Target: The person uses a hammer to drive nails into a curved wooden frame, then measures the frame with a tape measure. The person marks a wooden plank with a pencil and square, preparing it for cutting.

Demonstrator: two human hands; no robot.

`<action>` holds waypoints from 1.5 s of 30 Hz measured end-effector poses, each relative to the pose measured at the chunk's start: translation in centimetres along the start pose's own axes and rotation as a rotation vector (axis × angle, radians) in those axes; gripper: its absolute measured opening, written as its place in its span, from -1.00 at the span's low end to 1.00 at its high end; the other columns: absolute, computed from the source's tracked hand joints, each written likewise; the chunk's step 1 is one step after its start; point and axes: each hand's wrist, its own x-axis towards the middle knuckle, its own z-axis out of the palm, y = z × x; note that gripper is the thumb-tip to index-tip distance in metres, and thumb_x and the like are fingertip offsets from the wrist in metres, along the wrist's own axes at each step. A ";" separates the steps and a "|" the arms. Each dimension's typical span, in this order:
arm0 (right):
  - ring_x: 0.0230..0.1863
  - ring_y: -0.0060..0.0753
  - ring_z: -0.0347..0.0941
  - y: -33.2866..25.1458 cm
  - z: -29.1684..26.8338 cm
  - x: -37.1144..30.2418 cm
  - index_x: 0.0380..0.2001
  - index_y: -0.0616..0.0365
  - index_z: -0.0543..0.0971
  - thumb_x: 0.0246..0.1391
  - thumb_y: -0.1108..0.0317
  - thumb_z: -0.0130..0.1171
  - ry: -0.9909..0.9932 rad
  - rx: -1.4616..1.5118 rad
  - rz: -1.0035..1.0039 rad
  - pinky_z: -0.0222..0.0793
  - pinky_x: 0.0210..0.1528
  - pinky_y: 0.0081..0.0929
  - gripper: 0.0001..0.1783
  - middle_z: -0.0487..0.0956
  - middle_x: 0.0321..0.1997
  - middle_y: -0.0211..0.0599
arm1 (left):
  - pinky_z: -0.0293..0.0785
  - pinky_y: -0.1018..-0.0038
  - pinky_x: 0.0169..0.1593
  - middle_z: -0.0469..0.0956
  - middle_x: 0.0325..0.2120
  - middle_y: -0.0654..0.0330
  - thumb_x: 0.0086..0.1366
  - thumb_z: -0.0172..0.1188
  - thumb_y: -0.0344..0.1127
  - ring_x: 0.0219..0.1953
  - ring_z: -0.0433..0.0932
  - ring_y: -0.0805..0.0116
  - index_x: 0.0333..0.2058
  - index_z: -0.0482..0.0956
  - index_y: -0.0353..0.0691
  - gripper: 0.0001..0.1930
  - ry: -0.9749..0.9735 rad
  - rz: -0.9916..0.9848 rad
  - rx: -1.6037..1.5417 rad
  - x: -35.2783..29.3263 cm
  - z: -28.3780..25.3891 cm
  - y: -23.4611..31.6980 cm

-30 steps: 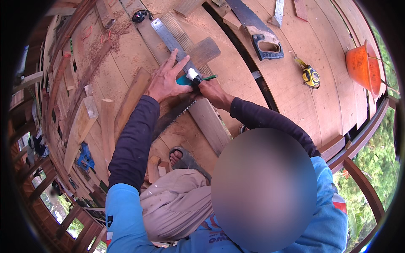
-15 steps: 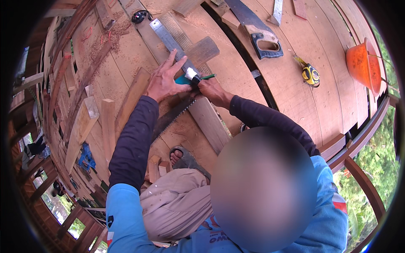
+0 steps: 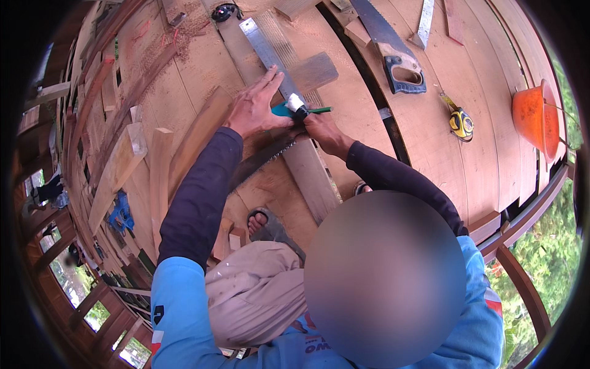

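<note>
A try square with a long steel blade (image 3: 267,54) and a teal stock (image 3: 281,110) lies across a wooden plank (image 3: 311,178). My left hand (image 3: 253,106) grips the square, its fingers stretched along the blade and its thumb by the stock. Close beside it, my right hand (image 3: 327,134) is closed around a slim green pencil (image 3: 322,110) that sticks out to the right. A black and white piece (image 3: 297,105) sits between the two hands; I cannot tell what it belongs to. Under my left wrist runs a toothed saw blade (image 3: 261,162), its handle hidden.
A second handsaw (image 3: 405,77) and a yellow tape measure (image 3: 461,125) lie on the boards to the right. Further right stands an orange bucket (image 3: 532,123) near the railing. Timber offcuts (image 3: 120,169) and sawdust spread over the left. A sandalled foot (image 3: 264,222) is just below the plank.
The whole view has shifted a little, so the boards and tools appear further right. Both hands keep their places at the try square, with little change in their grip.
</note>
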 end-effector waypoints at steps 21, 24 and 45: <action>-0.32 -0.63 0.54 -6.3 -3.6 -2.9 0.15 0.24 0.58 0.50 0.12 -0.08 0.069 -0.517 -0.443 0.42 -0.31 -0.63 -0.54 0.67 -0.22 -0.36 | 0.36 0.14 0.37 0.19 0.45 -0.05 -0.14 0.59 0.17 0.38 0.35 -0.04 0.37 0.31 -0.33 0.15 -0.022 -0.025 0.041 -0.4 0.1 -0.5; -0.27 -0.62 0.56 -7.3 -3.5 0.6 0.11 0.26 0.58 0.44 0.29 0.00 0.111 -0.574 -0.474 0.45 -0.25 -0.61 -0.65 0.67 -0.23 -0.35 | 0.37 0.15 0.37 0.19 0.46 0.01 -0.14 0.58 0.15 0.37 0.37 -0.04 0.37 0.31 -0.31 0.14 -0.024 -0.027 0.061 -0.3 0.1 -0.3; -0.31 -0.20 0.72 -9.2 -1.7 5.2 0.03 0.47 0.55 0.17 0.48 0.04 0.082 -0.981 -0.724 0.66 -0.24 -0.31 -0.61 0.69 -0.34 0.01 | 0.38 0.18 0.35 0.24 0.42 -0.09 -0.13 0.55 0.17 0.35 0.39 -0.04 0.34 0.33 -0.39 0.13 -0.004 -0.007 0.079 -0.1 0.2 -0.2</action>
